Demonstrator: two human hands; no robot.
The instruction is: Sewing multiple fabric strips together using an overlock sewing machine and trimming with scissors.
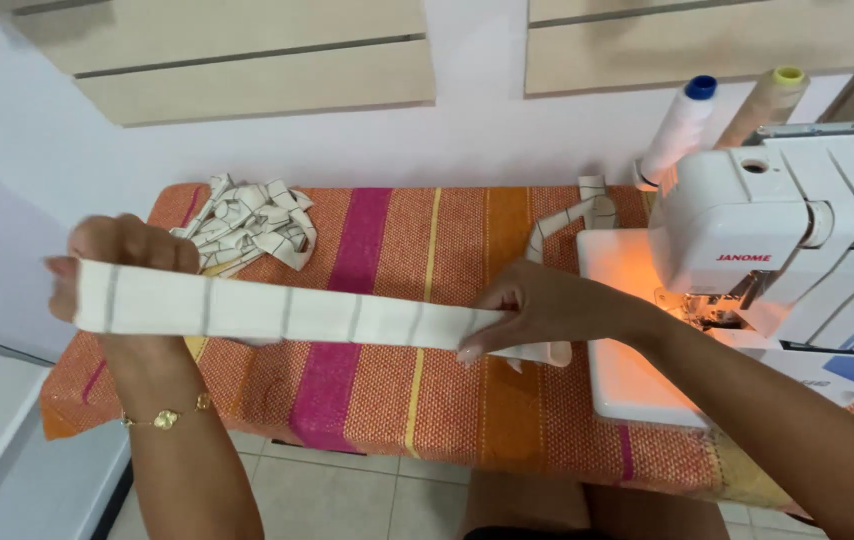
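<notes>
The left hand (pixel 112 262) is at 9 o'clock. It is closed tight on one end of a long white cloth strip (pixel 287 313) w/ thin grey lines. The strip wraps over the fingers. A thin gold bracelet (pixel 165 418) sits on that wrist.

The right hand (pixel 532 310) is near the middle, a bit toward 3 o'clock. Its fingers pinch the other end of the strip. A short bit of cloth sticks out past the hand.

The strip is pulled flat & straight between both hands. It is held up above the counter (pixel 417 380), not lying on it. The counter has a striped cover: orange, pink & yellow.

At 11 o'clock a pile of more strips (pixel 250 225) lies on the cover, well apart from the hands. At 1 o'clock one more loose strip (pixel 572 218) curls just beside the machine.

At 3 o'clock is a white sewing machine (pixel 777 240) w/ a warm light on under it. The right hand is near its flat base. Behind it, at 2 o'clock, stand thread cones (pixel 682 125), one w/ a blue top, one w/ a yellow top.

Below the counter, at 6 o'clock, is a tile floor (pixel 347 500).
</notes>
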